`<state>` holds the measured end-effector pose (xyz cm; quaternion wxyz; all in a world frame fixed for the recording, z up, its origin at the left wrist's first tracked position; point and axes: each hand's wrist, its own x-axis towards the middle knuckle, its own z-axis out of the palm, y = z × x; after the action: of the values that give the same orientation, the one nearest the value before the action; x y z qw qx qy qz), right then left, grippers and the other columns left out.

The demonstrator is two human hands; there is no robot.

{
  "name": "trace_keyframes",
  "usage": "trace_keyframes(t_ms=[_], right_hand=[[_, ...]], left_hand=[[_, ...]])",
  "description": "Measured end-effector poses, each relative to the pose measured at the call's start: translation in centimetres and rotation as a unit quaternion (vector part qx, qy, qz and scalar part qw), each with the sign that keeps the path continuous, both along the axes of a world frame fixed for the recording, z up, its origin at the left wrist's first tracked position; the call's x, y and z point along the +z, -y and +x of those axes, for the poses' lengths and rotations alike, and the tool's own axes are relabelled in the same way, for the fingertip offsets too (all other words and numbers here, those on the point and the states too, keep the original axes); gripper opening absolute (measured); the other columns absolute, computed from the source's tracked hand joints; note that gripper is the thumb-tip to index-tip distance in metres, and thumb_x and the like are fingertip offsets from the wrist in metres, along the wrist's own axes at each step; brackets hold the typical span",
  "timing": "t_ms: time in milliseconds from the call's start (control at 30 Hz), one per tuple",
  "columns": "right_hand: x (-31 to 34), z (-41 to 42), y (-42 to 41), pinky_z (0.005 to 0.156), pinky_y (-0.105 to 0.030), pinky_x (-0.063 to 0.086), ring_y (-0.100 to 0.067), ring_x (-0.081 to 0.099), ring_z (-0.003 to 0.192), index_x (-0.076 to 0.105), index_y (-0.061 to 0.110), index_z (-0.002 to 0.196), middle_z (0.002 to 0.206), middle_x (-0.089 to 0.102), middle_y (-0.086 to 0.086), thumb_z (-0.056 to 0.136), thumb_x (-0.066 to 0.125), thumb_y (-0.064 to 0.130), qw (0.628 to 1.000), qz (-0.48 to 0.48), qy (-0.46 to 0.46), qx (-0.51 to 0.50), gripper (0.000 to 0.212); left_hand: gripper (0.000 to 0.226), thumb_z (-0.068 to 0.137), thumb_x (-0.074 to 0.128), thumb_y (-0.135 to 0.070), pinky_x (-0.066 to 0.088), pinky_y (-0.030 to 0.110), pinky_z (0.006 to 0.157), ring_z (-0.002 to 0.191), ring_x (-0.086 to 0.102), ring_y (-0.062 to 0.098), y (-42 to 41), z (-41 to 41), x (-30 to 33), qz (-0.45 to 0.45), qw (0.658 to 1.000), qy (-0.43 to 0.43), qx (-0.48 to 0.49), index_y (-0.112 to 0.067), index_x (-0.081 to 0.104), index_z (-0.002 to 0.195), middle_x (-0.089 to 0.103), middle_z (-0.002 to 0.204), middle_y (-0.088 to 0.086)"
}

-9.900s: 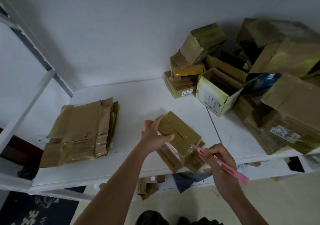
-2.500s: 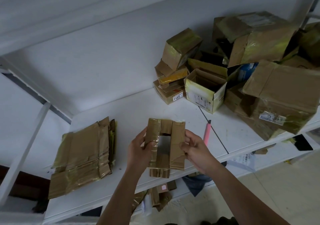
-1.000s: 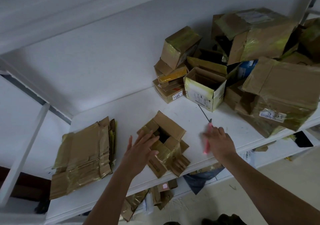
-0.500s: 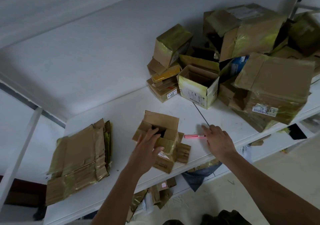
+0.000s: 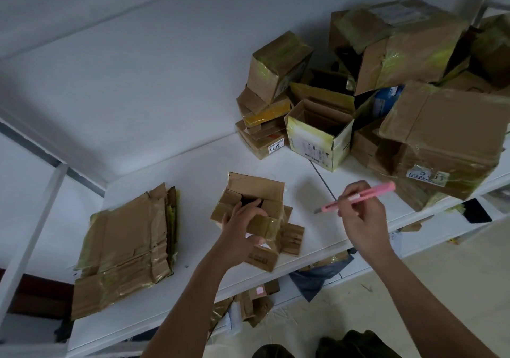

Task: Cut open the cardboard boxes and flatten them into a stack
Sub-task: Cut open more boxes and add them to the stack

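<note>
Cardboard sat in three groups on the white counter (image 5: pixel 193 161). Your left hand (image 5: pixel 237 233) was at the centre of the frame, gripping the small open box (image 5: pixel 256 192): fingers hooked over its near wall into the dark opening, thumb against the taped outer side. That box rested on the counter with its far flap standing up and its lower flaps splayed toward the front edge.

Your right hand (image 5: pixel 361 217), right of centre, was curled around a pink utility knife (image 5: pixel 358 196), held clear above the counter and apart from the box. The blade end pointed left toward the box; the back end angled up to the right.

At the left of the frame lay the stack of flattened boxes (image 5: pixel 124 247), tape-covered, well apart from the box you held.

In the upper right stood the pile of uncut boxes (image 5: pixel 414 81), heaped against the wall. At its near left edge was an open-topped box with yellowish tape (image 5: pixel 317 139), and beside that a short stack of small cartons (image 5: pixel 262 126) with a tilted one on top.
</note>
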<state>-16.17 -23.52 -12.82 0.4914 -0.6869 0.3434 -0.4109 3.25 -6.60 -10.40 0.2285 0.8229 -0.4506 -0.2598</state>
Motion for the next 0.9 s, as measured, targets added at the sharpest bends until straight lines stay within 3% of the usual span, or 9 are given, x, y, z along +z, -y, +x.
trace_keyframes(t_ms=[67,167,333,467,567,667,800,900], right_hand=[[0.3,0.4,-1.7,0.065,-0.021,0.055,-0.014,0.065,0.066,0.063,0.008,0.093,0.075,0.069,-0.006,0.095,0.052,-0.002,0.970,0.174,0.161,0.047,0.016],[-0.2,1.2,-3.3,0.081,-0.032,0.060,-0.021,0.070,0.079,0.068,0.005,0.094,0.087,0.073,-0.010,0.086,0.064,0.008,0.932,0.276,0.220,0.087,0.009],[-2.0,2.4,-4.5,0.077,-0.027,0.059,-0.021,0.072,0.088,0.066,0.001,0.090,0.091,0.073,-0.007,0.086,0.065,-0.007,0.945,0.236,0.185,0.133,0.009],[-2.9,3.0,-4.7,0.077,-0.024,0.057,-0.018,0.070,0.090,0.069,0.012,0.094,0.090,0.072,-0.003,0.089,0.067,0.000,0.959,0.182,0.139,0.164,0.013],[-3.0,3.5,-4.7,0.077,-0.030,0.058,-0.022,0.069,0.090,0.068,0.018,0.093,0.091,0.071,-0.004,0.091,0.066,0.004,0.961,0.181,0.123,0.169,0.014],[-3.4,3.7,-4.8,0.074,-0.040,0.056,-0.029,0.066,0.088,0.066,0.012,0.095,0.089,0.069,-0.006,0.092,0.065,0.007,0.967,0.153,0.101,0.178,0.006],[-3.3,3.6,-4.9,0.068,-0.022,0.053,-0.017,0.067,0.086,0.065,0.012,0.092,0.090,0.070,-0.001,0.092,0.065,0.006,0.966,0.157,0.092,0.182,0.006],[-3.4,3.6,-4.6,0.065,-0.017,0.050,-0.011,0.066,0.083,0.063,0.012,0.088,0.087,0.070,0.000,0.091,0.064,0.002,0.964,0.168,0.077,0.189,0.011]], left_hand=[[0.046,0.086,0.070,-0.010,-0.004,0.038,0.118,0.150,0.001,0.013,0.2,0.1,0.2,0.016,1.000,0.002,-0.011,-0.040,0.045,0.110,0.024,0.156,-0.019],[0.045,0.086,0.071,-0.012,-0.001,0.039,0.118,0.150,0.001,0.013,0.4,0.3,0.3,0.042,0.999,0.014,-0.019,-0.037,0.043,0.111,0.022,0.158,-0.018],[0.046,0.086,0.072,-0.015,0.008,0.037,0.116,0.147,0.008,0.018,0.6,-0.1,0.6,0.051,0.999,0.016,0.010,-0.035,0.042,0.114,0.026,0.157,-0.017],[0.046,0.086,0.072,-0.013,0.014,0.043,0.117,0.143,0.014,0.021,0.8,-0.5,1.0,0.042,0.998,0.000,0.035,-0.034,0.043,0.116,0.028,0.154,-0.016],[0.048,0.087,0.071,-0.012,0.018,0.048,0.117,0.141,0.016,0.024,0.9,-0.6,1.0,0.046,0.998,-0.014,0.048,-0.037,0.042,0.115,0.029,0.153,-0.012],[0.047,0.086,0.071,-0.011,0.017,0.053,0.117,0.141,0.017,0.025,1.2,-0.6,0.9,0.043,0.997,-0.012,0.062,-0.037,0.043,0.114,0.030,0.152,-0.009],[0.047,0.086,0.071,-0.011,0.018,0.054,0.117,0.141,0.019,0.026,1.6,-0.4,0.7,0.038,0.996,-0.019,0.076,-0.037,0.045,0.115,0.032,0.150,-0.006],[0.048,0.086,0.072,-0.012,0.020,0.054,0.116,0.141,0.019,0.027,1.7,-0.3,0.7,0.042,0.996,-0.025,0.077,-0.038,0.044,0.115,0.032,0.150,-0.005]])
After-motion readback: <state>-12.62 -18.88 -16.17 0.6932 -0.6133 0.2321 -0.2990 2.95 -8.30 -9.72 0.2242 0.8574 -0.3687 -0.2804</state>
